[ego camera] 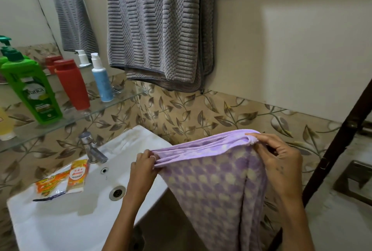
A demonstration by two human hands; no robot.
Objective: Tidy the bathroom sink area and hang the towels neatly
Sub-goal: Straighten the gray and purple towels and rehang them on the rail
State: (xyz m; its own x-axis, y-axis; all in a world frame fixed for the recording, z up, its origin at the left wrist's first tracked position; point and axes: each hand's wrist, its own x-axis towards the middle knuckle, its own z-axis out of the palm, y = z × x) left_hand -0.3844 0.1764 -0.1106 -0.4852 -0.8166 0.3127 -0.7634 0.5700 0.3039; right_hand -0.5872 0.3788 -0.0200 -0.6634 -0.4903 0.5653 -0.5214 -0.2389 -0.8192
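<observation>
A purple and cream checked towel (217,190) hangs folded between my two hands, to the right of the white sink (66,226). My left hand (144,165) pinches its top edge at the left corner. My right hand (279,157) grips the same edge at the right corner. A grey ribbed towel (159,27) hangs folded on the wall above, its top out of frame. Two orange sachets (64,180) lie on the sink rim left of the chrome tap (91,148).
A glass shelf (112,104) on the left carries a green pump bottle (32,94), a red bottle (72,84) and a blue spray bottle (101,78). A mirror (26,7) is above it. A dark door frame (338,150) slants at the right.
</observation>
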